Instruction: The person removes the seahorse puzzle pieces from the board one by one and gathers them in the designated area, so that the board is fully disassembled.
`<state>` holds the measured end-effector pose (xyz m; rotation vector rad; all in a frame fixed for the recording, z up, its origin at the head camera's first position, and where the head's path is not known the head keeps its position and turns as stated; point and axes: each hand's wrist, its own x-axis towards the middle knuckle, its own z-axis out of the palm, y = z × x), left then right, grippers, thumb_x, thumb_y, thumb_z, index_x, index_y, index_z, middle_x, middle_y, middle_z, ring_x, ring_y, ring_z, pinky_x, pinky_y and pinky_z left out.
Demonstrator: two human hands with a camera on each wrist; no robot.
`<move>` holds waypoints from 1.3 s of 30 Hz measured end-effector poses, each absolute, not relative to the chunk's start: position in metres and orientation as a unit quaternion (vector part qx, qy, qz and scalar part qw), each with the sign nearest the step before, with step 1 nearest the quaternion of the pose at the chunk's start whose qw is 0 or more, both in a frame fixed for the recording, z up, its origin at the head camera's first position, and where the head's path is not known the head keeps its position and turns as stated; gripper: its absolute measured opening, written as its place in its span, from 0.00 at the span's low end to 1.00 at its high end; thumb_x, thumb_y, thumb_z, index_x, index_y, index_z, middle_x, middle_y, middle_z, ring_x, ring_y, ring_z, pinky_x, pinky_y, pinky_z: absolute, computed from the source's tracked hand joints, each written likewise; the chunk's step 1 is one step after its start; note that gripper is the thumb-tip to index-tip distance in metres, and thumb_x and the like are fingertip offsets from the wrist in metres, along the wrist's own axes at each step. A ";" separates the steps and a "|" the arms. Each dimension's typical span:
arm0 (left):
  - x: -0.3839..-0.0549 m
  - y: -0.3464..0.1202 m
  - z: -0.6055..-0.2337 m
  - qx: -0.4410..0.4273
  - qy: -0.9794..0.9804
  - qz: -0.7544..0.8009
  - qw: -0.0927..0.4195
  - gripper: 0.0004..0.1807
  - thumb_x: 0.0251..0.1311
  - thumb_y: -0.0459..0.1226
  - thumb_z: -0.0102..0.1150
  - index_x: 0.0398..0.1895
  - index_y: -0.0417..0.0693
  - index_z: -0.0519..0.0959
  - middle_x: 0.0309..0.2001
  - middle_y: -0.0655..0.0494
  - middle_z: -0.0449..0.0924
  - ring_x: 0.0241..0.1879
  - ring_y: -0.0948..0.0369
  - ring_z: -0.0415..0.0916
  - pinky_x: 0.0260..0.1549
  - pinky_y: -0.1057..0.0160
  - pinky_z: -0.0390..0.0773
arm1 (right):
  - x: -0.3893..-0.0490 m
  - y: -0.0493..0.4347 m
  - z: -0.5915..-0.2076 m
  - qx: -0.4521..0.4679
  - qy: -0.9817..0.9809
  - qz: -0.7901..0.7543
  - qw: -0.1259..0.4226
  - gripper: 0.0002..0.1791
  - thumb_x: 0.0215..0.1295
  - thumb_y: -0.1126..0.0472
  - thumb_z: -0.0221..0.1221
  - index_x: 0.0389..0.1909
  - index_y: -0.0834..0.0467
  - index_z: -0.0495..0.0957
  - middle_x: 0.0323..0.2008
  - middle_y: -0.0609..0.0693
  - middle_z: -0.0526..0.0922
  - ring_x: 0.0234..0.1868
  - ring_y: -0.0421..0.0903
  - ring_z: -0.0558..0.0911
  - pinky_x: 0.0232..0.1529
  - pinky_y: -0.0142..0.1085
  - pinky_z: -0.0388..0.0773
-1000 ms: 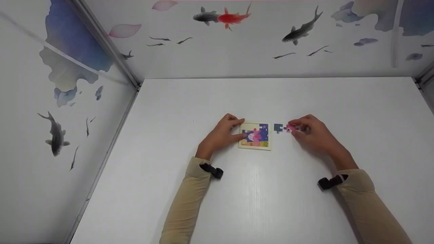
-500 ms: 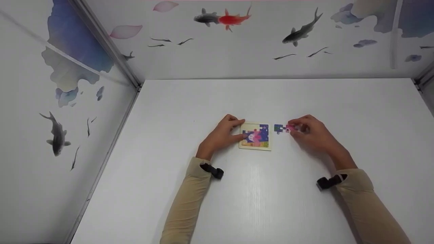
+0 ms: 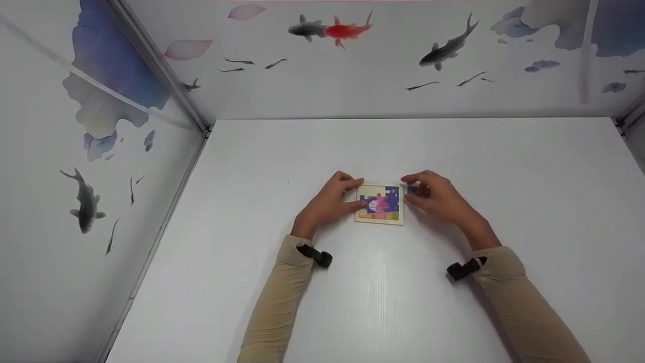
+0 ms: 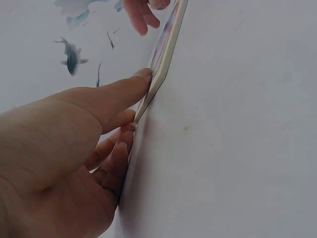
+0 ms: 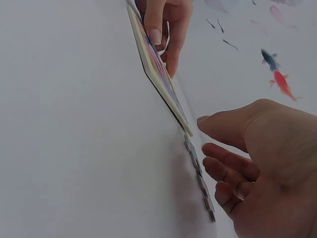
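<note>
A small square puzzle tray [image 3: 379, 221] with a pale frame lies on the table; pink, blue and yellow pieces [image 3: 381, 204] fill much of it, and its upper left shows bare cream base. My left hand [image 3: 327, 202] grips the tray's left side, thumb on its face and fingers at the edge. My right hand [image 3: 439, 199] hovers beside the tray's right edge, thumb and fingers apart with nothing between them. Under it, a row of loose puzzle pieces [image 5: 200, 173] lies flat by the tray's corner in the right wrist view; in the head view the hand mostly hides them.
The white table [image 3: 373, 292] extends around the tray. Behind it stands a white wall [image 3: 352, 85] painted with fish, and another painted wall [image 3: 151, 201] rises on the left. A black wrist camera [image 3: 466, 268] sits on the right sleeve, another on the left.
My right hand has left the pink loose piece and moved left, over the blue-green piece beside the tray. The left hand and tray have stayed in place.
</note>
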<state>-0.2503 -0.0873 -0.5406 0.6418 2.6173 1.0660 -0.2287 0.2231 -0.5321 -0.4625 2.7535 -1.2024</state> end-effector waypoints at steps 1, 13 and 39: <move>-0.250 -0.087 -0.541 0.220 0.896 0.366 0.122 0.37 0.72 0.48 0.70 0.81 0.53 0.71 0.66 0.53 0.70 0.63 0.60 0.70 0.70 0.57 0.74 | -0.229 0.219 -0.531 -0.155 0.904 -0.395 0.053 0.24 0.74 0.65 0.67 0.70 0.58 0.80 0.59 0.59 0.84 0.50 0.53 0.79 0.49 0.37 0.76; -0.252 -0.087 -0.543 0.234 0.896 0.358 0.121 0.37 0.73 0.48 0.70 0.81 0.52 0.70 0.67 0.52 0.70 0.67 0.59 0.70 0.73 0.56 0.72 | -0.232 0.196 -0.533 -0.175 0.907 -0.377 0.071 0.22 0.76 0.64 0.66 0.68 0.57 0.82 0.57 0.55 0.83 0.48 0.51 0.77 0.49 0.42 0.77; -0.252 -0.087 -0.541 0.228 0.898 0.357 0.117 0.38 0.73 0.49 0.70 0.82 0.53 0.69 0.67 0.53 0.70 0.65 0.60 0.71 0.72 0.56 0.74 | -0.220 0.180 -0.514 -0.150 0.958 -0.239 0.044 0.22 0.70 0.56 0.73 0.63 0.56 0.87 0.55 0.58 0.90 0.55 0.57 0.84 0.59 0.56 0.84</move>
